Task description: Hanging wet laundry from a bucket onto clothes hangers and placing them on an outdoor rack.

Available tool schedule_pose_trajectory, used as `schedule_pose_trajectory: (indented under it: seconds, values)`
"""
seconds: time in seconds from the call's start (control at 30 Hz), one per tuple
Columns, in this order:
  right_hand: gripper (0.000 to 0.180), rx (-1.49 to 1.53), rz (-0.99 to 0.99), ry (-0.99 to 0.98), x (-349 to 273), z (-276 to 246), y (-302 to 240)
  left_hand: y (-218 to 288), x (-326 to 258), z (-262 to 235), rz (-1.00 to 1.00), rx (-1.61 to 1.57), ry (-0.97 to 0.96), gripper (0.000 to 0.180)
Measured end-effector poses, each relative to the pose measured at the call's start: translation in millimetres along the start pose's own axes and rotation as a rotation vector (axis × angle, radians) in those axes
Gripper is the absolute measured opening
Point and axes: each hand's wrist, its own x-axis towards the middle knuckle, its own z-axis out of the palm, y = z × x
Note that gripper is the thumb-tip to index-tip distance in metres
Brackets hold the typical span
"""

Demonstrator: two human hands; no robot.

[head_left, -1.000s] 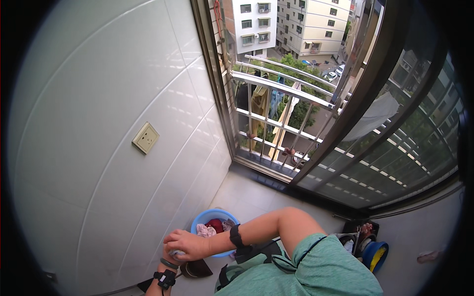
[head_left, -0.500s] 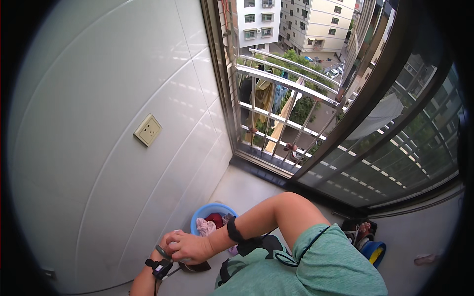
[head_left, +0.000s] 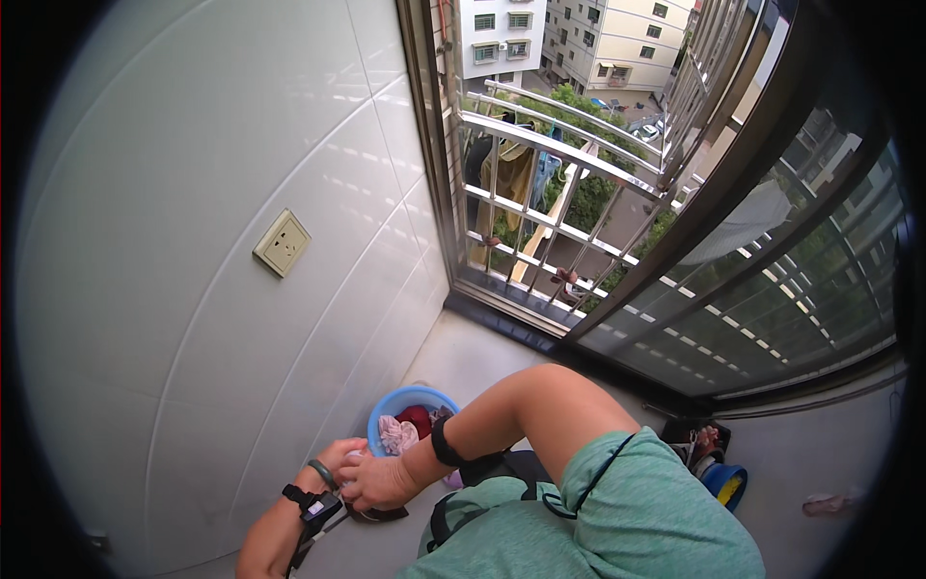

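Both hands meet in front of me, just this side of a light-blue basin (head_left: 376, 413). My left hand (head_left: 340, 452), with a green bangle and a wrist strap below it, has its fingers curled. Over and against it lies my right hand (head_left: 380, 481), its fingers bent. A small pale bit shows between the hands, too little to name. Inside the basin are a pink cloth (head_left: 396, 436) and a dark red cloth (head_left: 415, 418). A dark brown thing (head_left: 386, 514) lies beneath my right hand, mostly hidden.
A tiled wall with a socket (head_left: 283, 241) rises on the left. Ahead, clothes hang behind a metal railing (head_left: 559, 224) by a sliding glass window (head_left: 762, 318). At the right stand a blue container (head_left: 721, 482) with yellow inside, and a pinkish item (head_left: 828, 505) on the floor.
The view has shifted slightly. My left wrist has turned and its hand shows more beyond the right one. The right hand has moved a little right and its fingers stay bent.
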Motion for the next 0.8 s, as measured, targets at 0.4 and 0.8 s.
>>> schedule_pose_trajectory:
  seconds: [0.4,0.8]
  values:
    - [0.009,-0.066,-0.110,-0.178,-11.1,10.5,14.0,7.4,24.5,-4.7,0.116,0.058,-0.032,0.016]
    - [0.012,-0.146,-0.155,-0.319,-30.9,8.7,21.6,9.0,47.6,2.9,0.144,0.069,0.037,0.015]
